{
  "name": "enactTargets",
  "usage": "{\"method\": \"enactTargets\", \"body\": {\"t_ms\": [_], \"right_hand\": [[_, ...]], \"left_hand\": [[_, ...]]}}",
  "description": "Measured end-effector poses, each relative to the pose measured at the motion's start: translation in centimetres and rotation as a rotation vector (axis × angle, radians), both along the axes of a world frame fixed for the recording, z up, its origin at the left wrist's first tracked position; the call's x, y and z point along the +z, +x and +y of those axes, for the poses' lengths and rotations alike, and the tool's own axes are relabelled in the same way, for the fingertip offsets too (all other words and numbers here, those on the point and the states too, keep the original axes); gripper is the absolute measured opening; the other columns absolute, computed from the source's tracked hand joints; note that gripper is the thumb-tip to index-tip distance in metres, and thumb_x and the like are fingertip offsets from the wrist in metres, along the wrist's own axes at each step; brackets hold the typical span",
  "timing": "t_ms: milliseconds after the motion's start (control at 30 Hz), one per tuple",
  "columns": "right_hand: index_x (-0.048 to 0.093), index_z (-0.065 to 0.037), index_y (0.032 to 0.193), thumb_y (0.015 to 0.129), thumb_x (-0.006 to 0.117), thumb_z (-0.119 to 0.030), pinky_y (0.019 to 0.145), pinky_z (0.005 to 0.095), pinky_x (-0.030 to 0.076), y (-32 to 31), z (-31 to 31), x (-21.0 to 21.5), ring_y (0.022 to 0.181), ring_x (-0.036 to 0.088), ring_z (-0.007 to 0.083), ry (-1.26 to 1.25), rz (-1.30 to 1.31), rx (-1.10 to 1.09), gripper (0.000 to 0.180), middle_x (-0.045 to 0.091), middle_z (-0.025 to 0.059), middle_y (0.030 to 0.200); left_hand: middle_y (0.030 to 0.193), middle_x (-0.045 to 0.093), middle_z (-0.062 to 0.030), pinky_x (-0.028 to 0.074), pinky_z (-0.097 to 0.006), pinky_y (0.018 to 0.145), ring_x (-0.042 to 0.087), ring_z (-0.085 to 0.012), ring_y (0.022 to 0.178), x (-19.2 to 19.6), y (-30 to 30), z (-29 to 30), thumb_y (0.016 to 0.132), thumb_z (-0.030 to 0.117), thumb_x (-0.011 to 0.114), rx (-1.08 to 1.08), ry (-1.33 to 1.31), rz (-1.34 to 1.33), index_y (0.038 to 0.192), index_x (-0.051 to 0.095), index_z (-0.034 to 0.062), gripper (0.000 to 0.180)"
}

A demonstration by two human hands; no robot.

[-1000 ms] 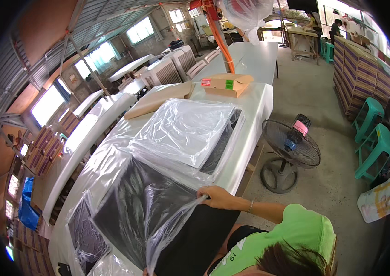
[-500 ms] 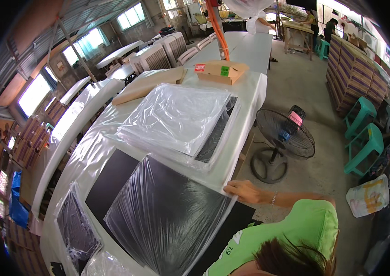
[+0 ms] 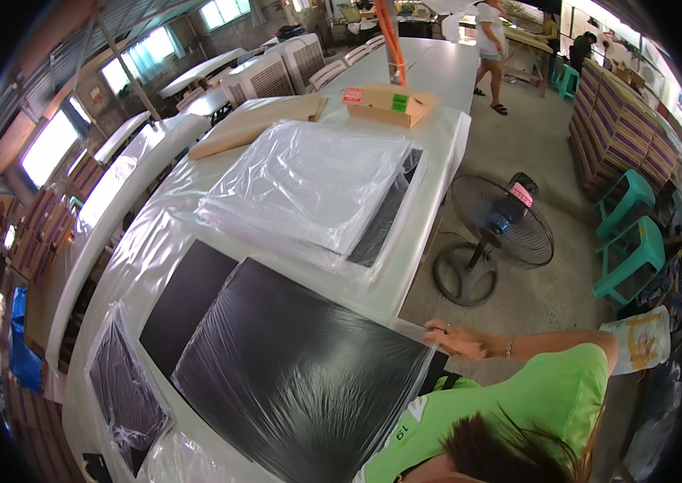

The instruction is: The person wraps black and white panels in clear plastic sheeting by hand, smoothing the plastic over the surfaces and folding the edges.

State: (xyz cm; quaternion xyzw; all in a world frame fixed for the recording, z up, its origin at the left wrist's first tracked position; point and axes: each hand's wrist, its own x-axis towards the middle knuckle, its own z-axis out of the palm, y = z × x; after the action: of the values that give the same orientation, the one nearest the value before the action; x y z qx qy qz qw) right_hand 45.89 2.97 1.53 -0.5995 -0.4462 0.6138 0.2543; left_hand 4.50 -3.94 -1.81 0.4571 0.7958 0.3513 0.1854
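Observation:
A large black board [image 3: 300, 378] lies on the white table [image 3: 156, 233] close to me, inside a clear plastic bag [image 3: 409, 330] that lies flat over it. My right hand [image 3: 457, 340] is at the table's right edge, fingers pinched on the bag's open corner. A bare black sheet [image 3: 184, 302] sticks out from under the board on its left. My left hand is out of sight. My green shirt fills the lower right.
A stack of bagged boards [image 3: 309, 185] sits farther along the table, with brown cardboard sheets [image 3: 252, 121] and a cardboard box [image 3: 389, 103] beyond. A smaller bagged panel [image 3: 127, 386] lies lower left. A floor fan [image 3: 502, 233] and teal stools [image 3: 630, 241] stand to the right. A person [image 3: 490, 40] walks at the back.
The plastic, lifted and billowing a second ago, now lies smooth over the black board. My right hand has travelled right to the table edge with the bag's corner.

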Motion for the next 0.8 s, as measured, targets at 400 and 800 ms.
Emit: {"method": "enactTargets", "body": {"t_ms": [400,800], "right_hand": [[0.04,-0.002,0.126,0.098,0.042,-0.038,0.057,0.0283,0.047,0.0,2.4,-6.4,0.067,0.055,0.0164,0.599,-0.053,-0.088,0.045,0.051,0.008,0.104],[0.039,-0.002,0.133,0.091,0.057,-0.019,0.07,0.0393,0.049,-3.0,9.3,5.5,0.067,0.061,0.027,0.565,-0.342,0.224,0.049,0.06,0.0264,0.084]], "left_hand": [[0.132,0.038,-0.0239,0.029,-0.04,0.103,0.038,-0.0327,0.123,-0.3,0.7,-1.5,0.093,0.017,0.049,0.056,-0.025,-0.041,0.132,0.034,-0.0043,0.047],[0.143,0.028,-0.0257,0.023,-0.041,0.109,0.03,-0.034,0.132,-0.8,5.6,-1.2,0.096,0.021,0.047,0.116,0.066,-0.187,0.14,0.024,-0.0068,0.057]]}}
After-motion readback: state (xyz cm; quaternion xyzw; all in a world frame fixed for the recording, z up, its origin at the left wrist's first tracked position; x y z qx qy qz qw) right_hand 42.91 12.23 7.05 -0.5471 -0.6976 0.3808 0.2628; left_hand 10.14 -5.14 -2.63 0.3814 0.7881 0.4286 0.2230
